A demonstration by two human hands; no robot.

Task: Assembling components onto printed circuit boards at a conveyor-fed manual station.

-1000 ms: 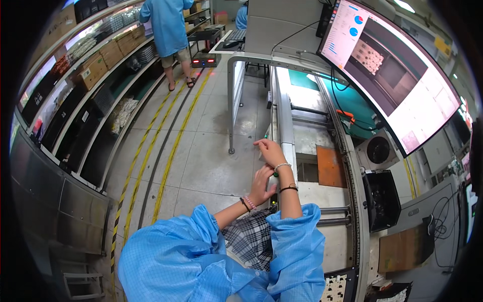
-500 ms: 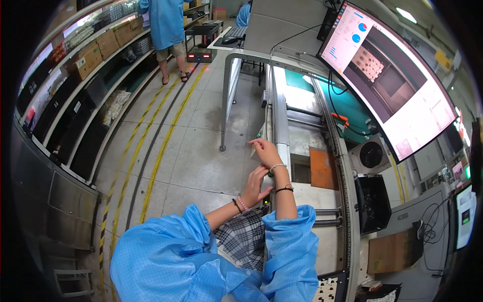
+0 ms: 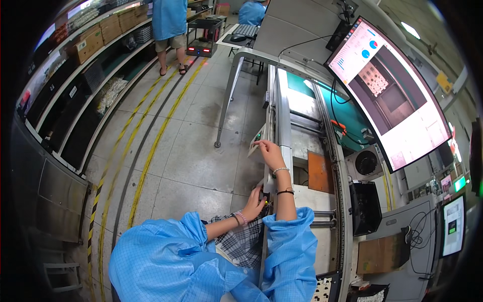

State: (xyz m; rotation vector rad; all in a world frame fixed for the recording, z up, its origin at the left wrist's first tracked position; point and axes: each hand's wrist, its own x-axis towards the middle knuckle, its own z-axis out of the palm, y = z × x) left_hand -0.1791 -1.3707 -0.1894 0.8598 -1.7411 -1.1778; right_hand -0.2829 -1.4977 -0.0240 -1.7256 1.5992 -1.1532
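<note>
My right hand (image 3: 271, 155) reaches over the side rail of a conveyor frame (image 3: 284, 132). Its index finger stretches out and touches or nearly touches a small pale control panel (image 3: 255, 143) with green lights; the other fingers are partly curled. Lower down, my left hand (image 3: 253, 205) lies against the outer side of the frame, fingers extended, beside a small lit yellow button (image 3: 266, 202). No object shows in either hand. Both wrists wear bracelets, and blue sleeves cover my forearms above them.
A large tilted monitor (image 3: 390, 93) stands over the conveyor at right. An orange-brown plate (image 3: 320, 172) lies inside the frame. Shelves with cardboard boxes (image 3: 89, 45) line the left. A person in a blue coat (image 3: 169, 20) stands near a low cart (image 3: 201, 44) ahead.
My left hand has moved down and away from my right wrist to the frame's side. My right hand stays by the control panel, shifted slightly. The view has turned a little.
</note>
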